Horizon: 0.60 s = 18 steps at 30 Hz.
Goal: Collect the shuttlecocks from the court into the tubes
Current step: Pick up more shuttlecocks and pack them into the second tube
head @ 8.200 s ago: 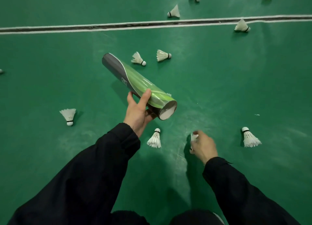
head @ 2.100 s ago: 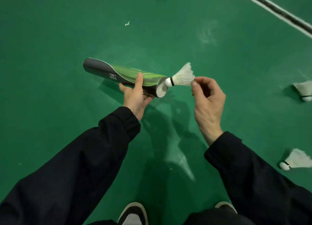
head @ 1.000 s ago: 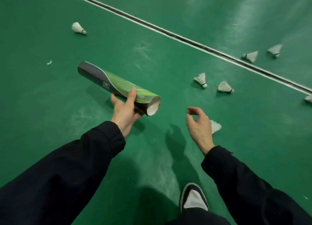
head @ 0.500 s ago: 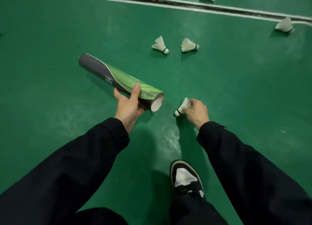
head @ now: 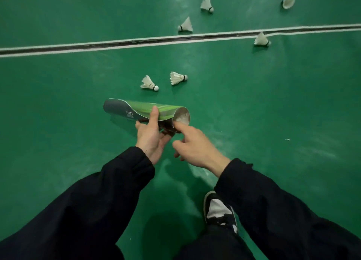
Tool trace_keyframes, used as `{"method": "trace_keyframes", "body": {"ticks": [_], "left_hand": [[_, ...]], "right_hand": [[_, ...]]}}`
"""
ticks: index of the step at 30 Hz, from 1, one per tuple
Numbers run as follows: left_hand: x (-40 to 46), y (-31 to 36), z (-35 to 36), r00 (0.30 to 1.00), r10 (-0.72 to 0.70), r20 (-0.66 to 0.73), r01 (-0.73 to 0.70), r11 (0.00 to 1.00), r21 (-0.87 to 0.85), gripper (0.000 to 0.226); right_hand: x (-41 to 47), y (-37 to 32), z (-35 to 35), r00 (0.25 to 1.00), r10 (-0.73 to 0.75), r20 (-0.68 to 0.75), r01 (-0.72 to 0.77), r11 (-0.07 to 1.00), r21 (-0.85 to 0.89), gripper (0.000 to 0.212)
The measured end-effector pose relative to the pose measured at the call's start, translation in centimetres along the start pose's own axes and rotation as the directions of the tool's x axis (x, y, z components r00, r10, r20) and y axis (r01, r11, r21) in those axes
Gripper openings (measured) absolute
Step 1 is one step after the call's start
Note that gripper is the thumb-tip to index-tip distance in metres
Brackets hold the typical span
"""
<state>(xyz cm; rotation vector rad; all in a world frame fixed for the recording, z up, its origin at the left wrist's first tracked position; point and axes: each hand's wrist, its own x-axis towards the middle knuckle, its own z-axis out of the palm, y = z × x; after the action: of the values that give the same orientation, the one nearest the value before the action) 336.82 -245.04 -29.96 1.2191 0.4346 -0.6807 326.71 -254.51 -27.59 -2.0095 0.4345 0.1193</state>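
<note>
My left hand point(head: 150, 138) grips a green and grey shuttlecock tube point(head: 140, 108), held level above the court with its open mouth to the right. White feathers of a shuttlecock point(head: 184, 115) show inside that mouth. My right hand point(head: 197, 146) points its straight index finger at the lower rim of the mouth, the other fingers curled and holding nothing. Two loose shuttlecocks lie just beyond the tube, one on the left point(head: 149, 83) and one on the right point(head: 178, 77).
A white and black court line point(head: 117, 44) crosses the green floor. Several more shuttlecocks lie near it: one point(head: 185, 25) just past it, one point(head: 261, 39) on it, two farther back point(head: 207, 4) point(head: 288, 2). My shoe point(head: 219, 211) is below my right arm.
Half a second ago my right hand pinched a shuttlecock on the floor. It has since risen to the tube's mouth, and the shuttlecock now sits inside the tube.
</note>
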Motion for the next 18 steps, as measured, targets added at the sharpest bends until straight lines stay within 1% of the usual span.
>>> {"method": "trace_keyframes", "body": {"ticks": [2,3,4,6,9,11,12,14,15,18], "left_hand": [[-1.1,1.0,0.6,0.999,0.03,0.013,-0.03,0.999,0.022,0.085],[-1.7,1.7,0.8,0.998,0.048,0.031,-0.049,0.998,0.036,0.084],[-2.2,2.2,1.0,0.996,0.063,0.062,-0.066,0.997,0.051,0.082],[-3.0,3.4,1.4,0.99,0.068,0.125,-0.076,0.995,0.062,0.083],[-4.0,5.3,1.7,0.988,0.07,0.141,-0.077,0.996,0.044,0.089],[-4.4,6.6,1.8,0.988,0.07,0.14,-0.071,0.997,0.004,0.087],[-4.4,7.2,1.7,0.988,0.067,0.142,-0.061,0.997,-0.046,0.085],[-4.1,8.5,1.7,0.991,0.071,0.116,-0.049,0.983,-0.178,0.081],[-3.4,9.0,1.6,0.993,0.074,0.092,-0.053,0.975,-0.214,0.082],[-0.6,9.4,1.0,0.996,0.093,0.008,-0.09,0.978,-0.19,0.094]], "right_hand": [[-0.1,-2.8,-1.7,0.973,0.088,0.212,-0.122,0.981,0.153,0.05],[-0.2,-4.2,-2.4,0.955,0.116,0.274,-0.173,0.965,0.195,0.049],[-0.2,-5.5,-3.1,0.943,0.136,0.303,-0.206,0.955,0.211,0.044],[0.0,-7.7,-4.0,0.934,0.173,0.312,-0.252,0.94,0.232,0.033],[0.0,-10.3,-4.7,0.924,0.209,0.32,-0.31,0.899,0.309,0.025],[-0.1,-11.3,-5.1,0.937,0.188,0.294,-0.296,0.876,0.381,0.025],[-0.2,-11.6,-5.2,0.951,0.174,0.256,-0.271,0.868,0.416,0.023],[0.3,-11.6,-5.8,0.983,0.142,0.119,-0.18,0.877,0.446,0.019],[0.9,-11.2,-6.2,0.989,0.135,0.057,-0.147,0.881,0.449,0.017],[4.0,-8.9,-7.5,0.988,0.152,-0.035,-0.117,0.871,0.478,0.018]]}}
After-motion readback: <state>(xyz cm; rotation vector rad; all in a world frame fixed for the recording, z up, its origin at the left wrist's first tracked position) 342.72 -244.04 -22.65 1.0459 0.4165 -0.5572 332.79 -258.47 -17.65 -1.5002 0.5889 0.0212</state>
